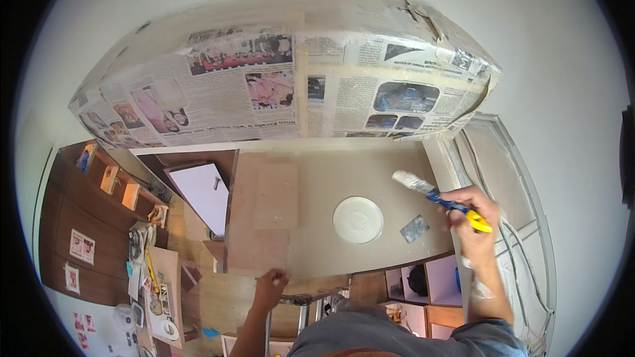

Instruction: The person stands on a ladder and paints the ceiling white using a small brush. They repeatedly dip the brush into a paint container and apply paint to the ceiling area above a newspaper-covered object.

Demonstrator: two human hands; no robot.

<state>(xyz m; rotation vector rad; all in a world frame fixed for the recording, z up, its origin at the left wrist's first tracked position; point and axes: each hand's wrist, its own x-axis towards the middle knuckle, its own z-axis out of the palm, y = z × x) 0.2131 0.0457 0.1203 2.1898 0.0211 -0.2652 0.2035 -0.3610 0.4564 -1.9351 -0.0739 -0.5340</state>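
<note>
My right hand [471, 215] grips a paintbrush [417, 182] with a blue and yellow handle; its bristles are coated in white paint and point up-left over a grey-and-tan board [311, 172]. On the board are a round white lid or container [357, 220] and a small, speckled grey flat piece [415, 229], left of and below the brush. My left hand [272, 283] is at the board's front edge, fingers curled; what they hold, if anything, I cannot make out.
Newspaper covers a boxy overhead structure [225, 92]. A ladder [304, 311] stands below me, beside cubby shelves [436, 281]. At left are dark wooden cabinetry [79, 211], a cluttered bench [159, 297] and a pale door panel [195, 192]. Loose cables [516, 244] hang at right.
</note>
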